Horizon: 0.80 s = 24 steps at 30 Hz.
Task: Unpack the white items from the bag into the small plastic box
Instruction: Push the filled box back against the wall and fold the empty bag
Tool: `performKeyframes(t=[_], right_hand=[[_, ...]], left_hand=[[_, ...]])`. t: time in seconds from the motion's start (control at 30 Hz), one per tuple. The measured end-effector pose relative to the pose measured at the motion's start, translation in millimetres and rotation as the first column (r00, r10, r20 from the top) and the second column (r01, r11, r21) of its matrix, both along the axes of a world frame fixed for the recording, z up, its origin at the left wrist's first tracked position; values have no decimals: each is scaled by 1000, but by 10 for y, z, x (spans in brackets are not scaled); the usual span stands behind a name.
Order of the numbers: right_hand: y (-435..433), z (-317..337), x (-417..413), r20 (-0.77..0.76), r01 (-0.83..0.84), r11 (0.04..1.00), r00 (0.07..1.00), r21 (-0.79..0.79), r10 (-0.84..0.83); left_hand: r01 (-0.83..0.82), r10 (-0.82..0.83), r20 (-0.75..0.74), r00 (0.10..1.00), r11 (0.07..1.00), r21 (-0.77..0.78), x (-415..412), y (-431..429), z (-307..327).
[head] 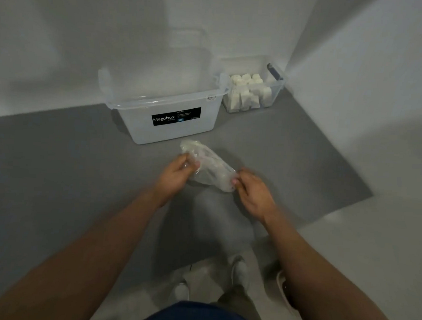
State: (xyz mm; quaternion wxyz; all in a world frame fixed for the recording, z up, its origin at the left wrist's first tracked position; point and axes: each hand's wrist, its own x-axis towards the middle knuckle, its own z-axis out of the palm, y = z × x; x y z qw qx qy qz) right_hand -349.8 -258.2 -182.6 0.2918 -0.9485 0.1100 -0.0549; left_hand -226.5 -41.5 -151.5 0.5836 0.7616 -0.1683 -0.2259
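Clear bag [208, 169], pinched by both hands [177, 174] [253, 194]

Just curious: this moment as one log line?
left hand grips bag | right hand pinches bag | small box: white items inside | Megabox tub beside it

The bag [210, 166] is motion-blurred — its contents unclear — and small print on the big box [138, 123] unreadable.

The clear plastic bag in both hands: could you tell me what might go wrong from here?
The clear plastic bag, pinched between left hand and right hand over the grey floor, may spill its contents if it opens suddenly. The small clear plastic box already looks quite full of white blocks; more might overflow.
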Motion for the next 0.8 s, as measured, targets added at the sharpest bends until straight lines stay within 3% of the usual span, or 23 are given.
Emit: performKeyframes(t=[0.07, 0.13, 0.2, 0.33, 0.4, 0.47, 0.57, 0.63, 0.7, 0.73, 0.8], right_hand=[[116, 103, -28, -21, 194, 955, 981, 222, -195], [208, 162, -63, 10, 290, 824, 942, 486, -337], [293, 251, -96, 53, 310, 675, 886, 670, -460], [388, 527, -98, 89, 255, 413, 752, 874, -653], [382, 678, -76, 101, 198, 334, 708, 922, -699], [342, 806, -61, 96, 233, 328, 664, 916, -741], [215, 943, -114, 120, 438, 448, 598, 779, -793], [134, 1004, -233, 139, 541, 556, 626, 631, -767], [29, 1044, -411, 109, 548, 620, 694, 562, -712], [-31, 1060, -531, 62, 512, 606, 731, 609, -679], [-144, 1087, -847, -6, 376, 475, 789, 795, -615]], left_hand=[[-140, 91, -245, 965, 971, -192, -56, -91, 123], [-260, 165, -335, 928, 930, -261, -112, -170, 266], [-234, 159, -288, 944, 940, -249, -159, -274, 351], [62, -70, -50, 996, 988, -143, -305, -412, 469], [166, -175, -62, 983, 977, -131, -392, -489, 465], [214, -252, -183, 950, 955, -204, -511, -600, 485], [126, -309, -457, 834, 913, -387, -784, -787, 590], [125, -363, -499, 787, 886, -447, -963, -938, 619], [111, -322, -457, 829, 896, -430, -1155, -1116, 656], [69, -265, -450, 853, 912, -405, -1239, -1228, 644], [-14, -171, -457, 873, 927, -374, -1406, -1420, 648]])
